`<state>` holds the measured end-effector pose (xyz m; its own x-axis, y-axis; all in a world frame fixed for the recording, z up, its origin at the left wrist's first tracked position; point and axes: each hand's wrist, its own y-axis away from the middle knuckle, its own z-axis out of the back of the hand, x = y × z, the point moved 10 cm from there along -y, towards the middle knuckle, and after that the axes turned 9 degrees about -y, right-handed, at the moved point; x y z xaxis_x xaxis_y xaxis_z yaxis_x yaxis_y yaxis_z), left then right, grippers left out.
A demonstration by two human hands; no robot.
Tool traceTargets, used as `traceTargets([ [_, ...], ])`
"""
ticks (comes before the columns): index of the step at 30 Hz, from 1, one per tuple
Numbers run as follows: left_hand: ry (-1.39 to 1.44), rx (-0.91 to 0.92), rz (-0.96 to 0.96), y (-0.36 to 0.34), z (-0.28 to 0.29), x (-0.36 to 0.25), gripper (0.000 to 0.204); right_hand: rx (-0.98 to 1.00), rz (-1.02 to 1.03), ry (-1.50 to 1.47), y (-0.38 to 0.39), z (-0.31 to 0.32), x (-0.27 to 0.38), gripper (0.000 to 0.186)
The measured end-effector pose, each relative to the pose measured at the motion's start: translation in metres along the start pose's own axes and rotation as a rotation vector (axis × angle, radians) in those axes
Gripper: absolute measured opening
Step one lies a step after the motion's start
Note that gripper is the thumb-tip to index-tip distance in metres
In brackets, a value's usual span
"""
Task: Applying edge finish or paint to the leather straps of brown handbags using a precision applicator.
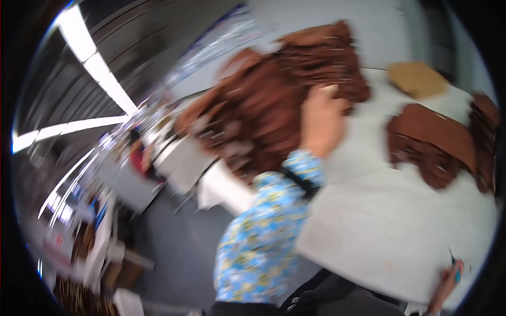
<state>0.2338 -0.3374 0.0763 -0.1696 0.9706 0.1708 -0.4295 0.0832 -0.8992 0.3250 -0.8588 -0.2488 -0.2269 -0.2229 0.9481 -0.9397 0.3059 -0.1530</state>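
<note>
My left hand [322,118], in a blue floral sleeve [263,242] with a dark band, reaches to a heap of gathered brown fabric [263,113] on the white table. Its thumb lies at the right edge of the heap and the fingers look curled onto the cloth, though motion smears them. At the lower right, my right hand [445,287] is closed around a small teal-handled tool [458,269] with a thin dark point. What kind of tool it is does not show clearly.
The white table [379,226] carries more brown fabric pieces [432,139] at the right, beside a tan flat piece [418,79]. Clear plastic [219,39] lies behind the heap. Farther left, a person [139,158] is among other worktables, past a grey floor [176,253].
</note>
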Motion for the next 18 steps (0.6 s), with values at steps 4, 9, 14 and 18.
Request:
traceTargets([
  [4,0.069,0.262,0.100,0.027,-0.077,-0.019,0.026,0.243,0.038,0.027,0.034,-0.057,0.066,0.014],
  [9,0.347,0.554,0.018,0.045,-0.193,-0.097,0.034,0.135,-0.001,0.085,0.041,-0.043,0.082,0.020],
  [14,0.463,0.482,-0.139,0.023,-0.225,-0.190,0.051,0.089,-0.065,0.098,0.042,-0.035,0.079,0.016],
  [18,0.462,0.534,-0.529,0.025,-0.227,-0.272,0.036,0.107,-0.095,0.079,0.043,-0.039,0.077,0.010],
])
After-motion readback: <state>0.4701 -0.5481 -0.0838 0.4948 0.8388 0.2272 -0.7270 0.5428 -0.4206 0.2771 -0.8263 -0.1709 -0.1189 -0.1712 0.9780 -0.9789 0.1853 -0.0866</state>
